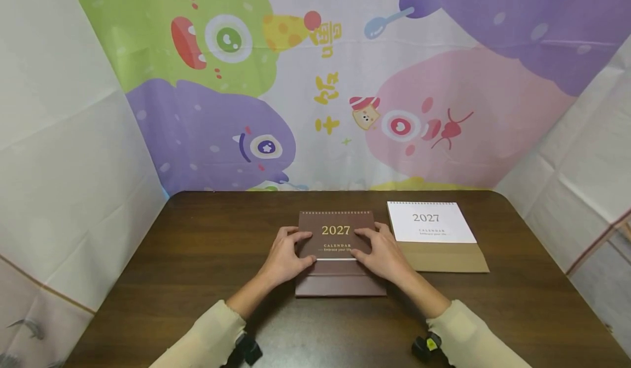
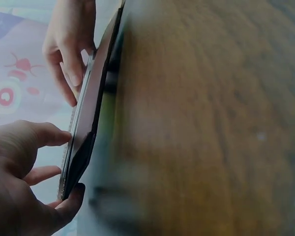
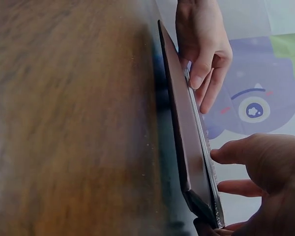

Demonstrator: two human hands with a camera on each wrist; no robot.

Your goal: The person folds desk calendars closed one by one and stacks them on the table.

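Observation:
A brown desk calendar [image 1: 336, 247] marked "2027" in gold lies in the middle of the table, its spiral binding at the far edge. My left hand [image 1: 285, 256] grips its left side, with thumb and forefinger on the cover. On the opposite side my right hand [image 1: 386, 250] holds it the same way. Seen edge-on in the left wrist view, the calendar [image 2: 91, 103] has a finger of the left hand [image 2: 19, 172] curled behind it. The right wrist view shows the right hand [image 3: 270, 182] with its thumb at the page edges and a finger tucked behind the backing.
To the right lies a second desk calendar [image 1: 434, 223], with a white cover and tan base. Both stand on a dark wooden table [image 1: 207, 236]. A printed cartoon cloth [image 1: 340, 165] hangs at the back edge, and pale cloth walls [image 1: 64, 110] flank the sides.

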